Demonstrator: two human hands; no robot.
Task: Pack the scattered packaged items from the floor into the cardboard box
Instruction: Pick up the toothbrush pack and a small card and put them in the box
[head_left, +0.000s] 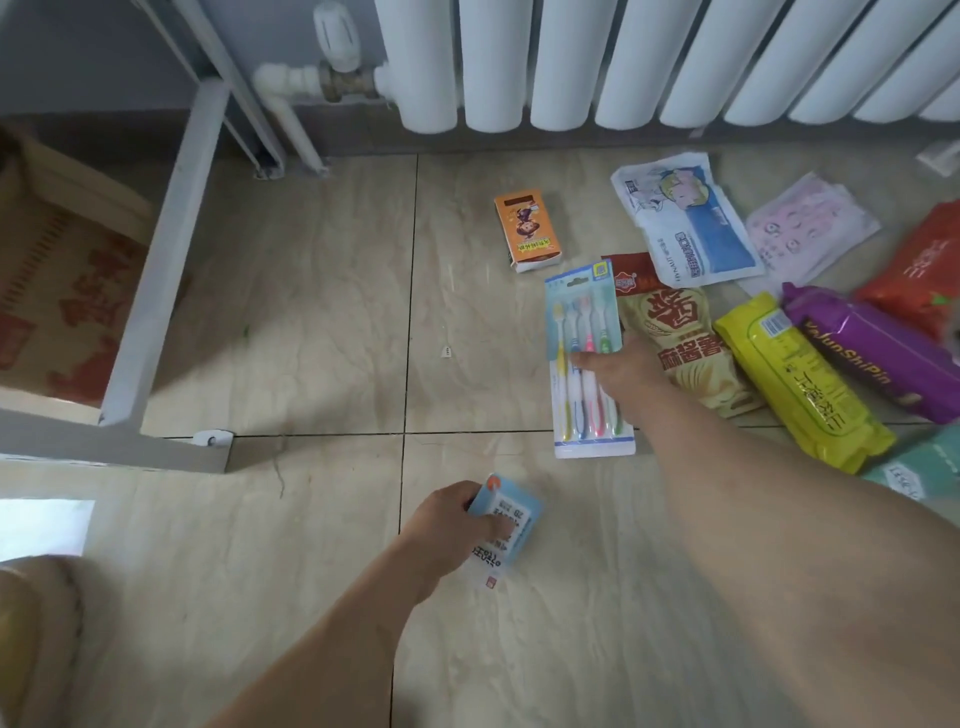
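My left hand (457, 525) grips a small blue and white box (506, 525) just above the floor tiles in the lower middle. My right hand (618, 371) pinches a toothbrush blister pack (584, 332) at its middle, the thumb on top; the pack lies on or just above the floor. To its right lie a beige snack bag (675, 332), a yellow packet (800, 379), a purple packet (872, 353) and a red packet (919, 275). An orange box (527, 231) lies farther back. The cardboard box (57, 280) stands at the far left behind a white frame.
A white metal frame (166, 249) stands between me and the cardboard box. A radiator (649, 57) with pipe and valve runs along the back wall. A white illustrated pouch (685, 218), a pink-printed pouch (810, 228) and a teal packet (919, 467) also lie at the right.
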